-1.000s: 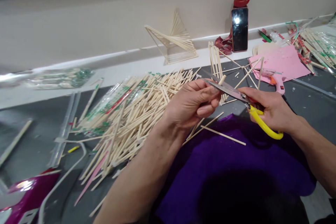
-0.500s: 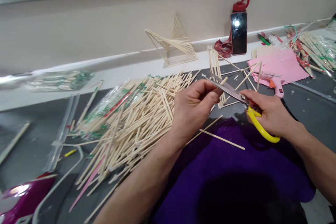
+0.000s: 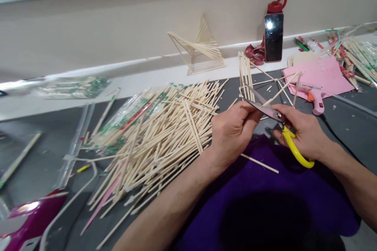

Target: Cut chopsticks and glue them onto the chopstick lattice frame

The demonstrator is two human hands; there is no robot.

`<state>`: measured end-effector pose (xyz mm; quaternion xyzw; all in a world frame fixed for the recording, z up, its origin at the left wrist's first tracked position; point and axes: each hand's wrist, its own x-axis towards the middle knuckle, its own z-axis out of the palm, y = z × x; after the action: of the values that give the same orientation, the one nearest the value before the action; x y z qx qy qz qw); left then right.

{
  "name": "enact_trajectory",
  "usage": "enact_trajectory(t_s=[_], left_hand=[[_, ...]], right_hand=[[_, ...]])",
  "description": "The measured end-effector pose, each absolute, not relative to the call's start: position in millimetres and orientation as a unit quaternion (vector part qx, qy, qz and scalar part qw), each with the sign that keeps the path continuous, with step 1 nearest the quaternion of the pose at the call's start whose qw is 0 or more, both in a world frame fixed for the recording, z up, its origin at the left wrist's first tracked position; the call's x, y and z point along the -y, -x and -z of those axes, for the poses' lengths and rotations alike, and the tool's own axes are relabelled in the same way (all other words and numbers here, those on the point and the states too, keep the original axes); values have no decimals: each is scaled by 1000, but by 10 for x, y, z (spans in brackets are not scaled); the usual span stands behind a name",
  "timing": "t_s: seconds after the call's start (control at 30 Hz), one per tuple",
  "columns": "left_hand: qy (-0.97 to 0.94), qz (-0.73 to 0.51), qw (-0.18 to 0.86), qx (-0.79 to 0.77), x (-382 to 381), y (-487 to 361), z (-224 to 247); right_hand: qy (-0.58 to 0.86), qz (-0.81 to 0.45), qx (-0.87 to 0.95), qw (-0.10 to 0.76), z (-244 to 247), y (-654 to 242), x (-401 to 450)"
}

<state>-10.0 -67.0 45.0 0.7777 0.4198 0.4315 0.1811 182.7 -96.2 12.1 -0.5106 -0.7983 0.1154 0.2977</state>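
In my right hand (image 3: 304, 131) are scissors with yellow handles (image 3: 299, 151), and their metal blades (image 3: 265, 109) point left with a gap between them. My left hand (image 3: 234, 131) is closed in a pinch right at the blades, on a thin wooden stick (image 3: 267, 102) whose end shows by the blades; the fingers hide most of it. Just behind the hands stands a partly built frame of glued sticks (image 3: 246, 74). A loose stick (image 3: 260, 163) lies on the purple cloth (image 3: 212, 211) below my hands.
A large heap of wooden sticks (image 3: 173, 125) lies to the left, with plastic-wrapped packs (image 3: 125, 119). A finished-looking stick structure (image 3: 203, 51) stands by the wall. At right are a phone (image 3: 273, 37) against a red-capped bottle (image 3: 275, 6), and a pink glue gun (image 3: 318, 100) on pink sheet (image 3: 332, 70).
My left hand has moved right and slightly down, closer to the scissors' pivot. The scissors have shifted a little right and down. The whole view has slid slightly.
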Motion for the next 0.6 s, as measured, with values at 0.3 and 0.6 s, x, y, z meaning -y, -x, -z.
enact_trajectory(t_s=[0.3, 0.6], left_hand=[[-712, -454, 364, -393, 660, 123, -508], [-611, -414, 539, -405, 670, 152, -668]], right_hand=[[471, -94, 811, 334, -119, -1868, 975], [428, -42, 839, 332, -248, -1936, 953]])
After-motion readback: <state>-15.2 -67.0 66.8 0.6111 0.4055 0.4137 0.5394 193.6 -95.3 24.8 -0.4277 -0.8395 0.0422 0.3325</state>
